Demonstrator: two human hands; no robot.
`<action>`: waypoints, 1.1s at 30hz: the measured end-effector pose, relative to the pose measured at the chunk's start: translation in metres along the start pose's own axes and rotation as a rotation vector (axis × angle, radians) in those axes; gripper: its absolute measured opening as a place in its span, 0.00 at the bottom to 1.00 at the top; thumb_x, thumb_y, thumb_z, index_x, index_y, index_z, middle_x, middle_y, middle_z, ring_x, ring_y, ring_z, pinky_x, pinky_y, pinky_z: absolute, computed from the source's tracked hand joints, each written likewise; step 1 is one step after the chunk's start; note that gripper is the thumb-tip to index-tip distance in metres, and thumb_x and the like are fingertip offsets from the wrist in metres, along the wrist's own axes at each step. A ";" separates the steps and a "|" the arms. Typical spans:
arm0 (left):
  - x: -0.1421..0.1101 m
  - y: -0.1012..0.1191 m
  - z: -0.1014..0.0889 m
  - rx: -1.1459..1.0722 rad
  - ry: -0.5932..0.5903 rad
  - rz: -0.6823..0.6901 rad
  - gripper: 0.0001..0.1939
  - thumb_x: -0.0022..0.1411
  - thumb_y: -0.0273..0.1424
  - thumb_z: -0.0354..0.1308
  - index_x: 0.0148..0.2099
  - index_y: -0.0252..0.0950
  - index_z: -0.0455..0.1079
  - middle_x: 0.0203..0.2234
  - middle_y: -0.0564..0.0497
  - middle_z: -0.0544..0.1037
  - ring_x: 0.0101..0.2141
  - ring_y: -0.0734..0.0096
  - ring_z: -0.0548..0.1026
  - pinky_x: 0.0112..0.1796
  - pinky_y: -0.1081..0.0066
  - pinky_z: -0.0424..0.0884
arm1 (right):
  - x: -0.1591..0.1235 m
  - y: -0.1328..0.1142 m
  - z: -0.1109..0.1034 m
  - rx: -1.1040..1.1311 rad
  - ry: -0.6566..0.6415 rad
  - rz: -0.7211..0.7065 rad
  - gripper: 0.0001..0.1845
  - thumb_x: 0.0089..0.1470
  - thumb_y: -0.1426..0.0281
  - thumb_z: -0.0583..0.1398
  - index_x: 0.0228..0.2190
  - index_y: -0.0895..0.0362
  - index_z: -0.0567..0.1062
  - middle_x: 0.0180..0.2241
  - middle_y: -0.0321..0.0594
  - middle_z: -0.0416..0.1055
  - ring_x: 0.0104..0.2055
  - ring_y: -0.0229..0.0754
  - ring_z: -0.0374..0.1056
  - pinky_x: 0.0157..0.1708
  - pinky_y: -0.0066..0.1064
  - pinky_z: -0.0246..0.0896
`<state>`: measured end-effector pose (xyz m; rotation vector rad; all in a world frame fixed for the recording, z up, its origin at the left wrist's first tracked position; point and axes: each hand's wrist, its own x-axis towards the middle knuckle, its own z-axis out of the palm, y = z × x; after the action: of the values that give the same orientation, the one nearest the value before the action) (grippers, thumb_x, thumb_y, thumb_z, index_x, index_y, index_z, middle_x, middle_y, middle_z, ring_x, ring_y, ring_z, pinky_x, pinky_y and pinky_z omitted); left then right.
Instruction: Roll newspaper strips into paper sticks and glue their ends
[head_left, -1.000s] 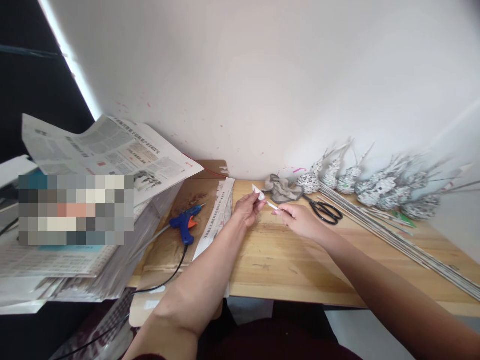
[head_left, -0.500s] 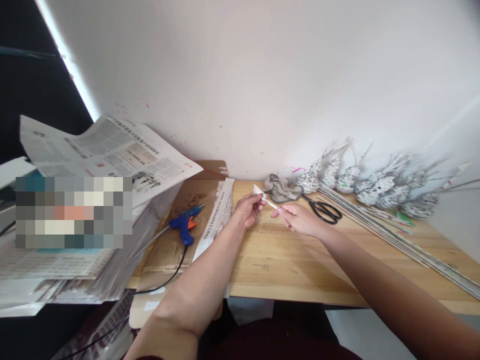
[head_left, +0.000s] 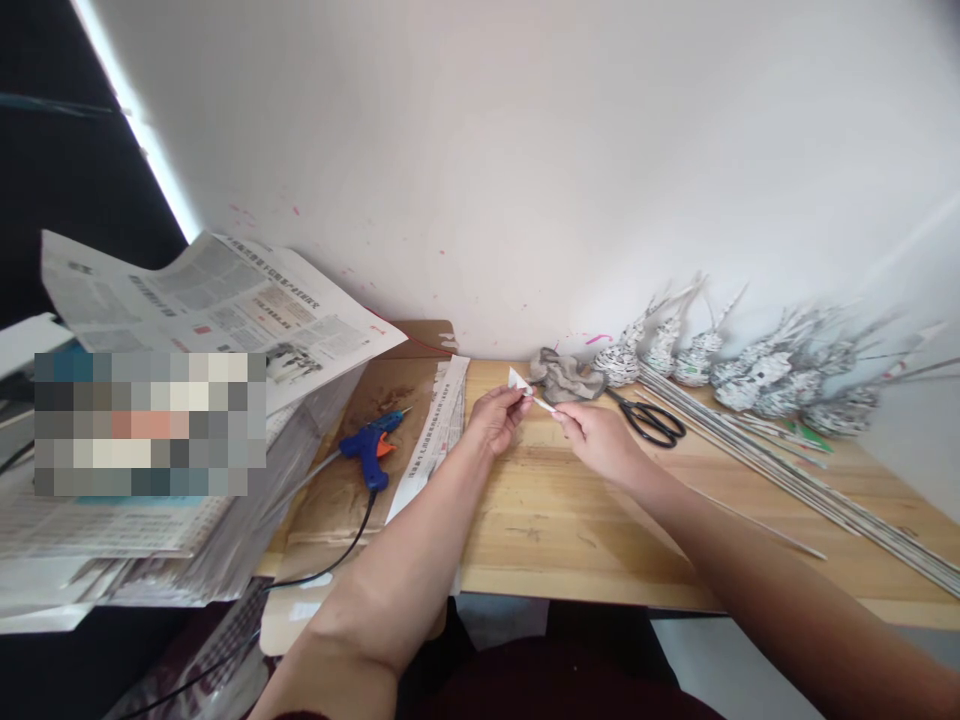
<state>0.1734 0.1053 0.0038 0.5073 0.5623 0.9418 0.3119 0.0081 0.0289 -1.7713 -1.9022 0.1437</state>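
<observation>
Between the pinched fingers of my left hand (head_left: pixel 501 415) is the white pointed end of a paper roll (head_left: pixel 517 380). My right hand (head_left: pixel 596 432) is closed round the same narrow roll a little to the right. A thin pale stick (head_left: pixel 772 524) shows beyond my right forearm and lines up with the roll; the forearm hides the part between. Behind my hands lies a crumpled grey-brown cloth (head_left: pixel 566 378). Black-handled scissors (head_left: pixel 654 420) rest just right of it.
A blue glue gun (head_left: pixel 367 450) lies on cardboard (head_left: pixel 330 510) at left, beside newspaper strips (head_left: pixel 431 440). Stacked newspapers (head_left: pixel 247 310) rise farther left. Along the wall stand several woven paper pieces (head_left: pixel 697 355). A bundle of long paper sticks (head_left: pixel 795 470) crosses the wooden table (head_left: pixel 540 540).
My right hand loosened its fingers, then closed round the roll again. The thin pale stick has come into view beyond my right forearm. My left hand has barely moved.
</observation>
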 end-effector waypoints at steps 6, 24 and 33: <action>0.000 0.000 -0.001 -0.002 -0.042 -0.003 0.04 0.54 0.17 0.57 0.31 0.27 0.71 0.28 0.45 0.78 0.22 0.81 0.74 0.25 0.84 0.72 | 0.010 0.009 -0.005 0.656 -0.368 0.399 0.22 0.54 0.53 0.52 0.34 0.59 0.73 0.18 0.31 0.59 0.15 0.29 0.53 0.16 0.24 0.46; 0.000 0.000 0.000 -0.022 -0.017 0.021 0.04 0.54 0.22 0.60 0.28 0.29 0.69 0.27 0.48 0.77 0.21 0.85 0.72 0.24 0.86 0.70 | 0.011 -0.008 0.000 0.250 -0.189 0.201 0.19 0.60 0.61 0.47 0.34 0.57 0.73 0.21 0.36 0.66 0.19 0.35 0.61 0.22 0.27 0.54; -0.002 0.001 0.001 -0.011 -0.070 -0.003 0.04 0.51 0.17 0.60 0.30 0.28 0.70 0.26 0.49 0.76 0.26 0.81 0.75 0.30 0.84 0.73 | 0.012 0.006 0.004 0.504 -0.269 0.328 0.20 0.57 0.56 0.49 0.35 0.58 0.72 0.18 0.31 0.61 0.15 0.30 0.55 0.15 0.22 0.51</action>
<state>0.1727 0.1043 0.0054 0.5276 0.4944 0.9205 0.3161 0.0214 0.0265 -1.7451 -1.5375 0.9346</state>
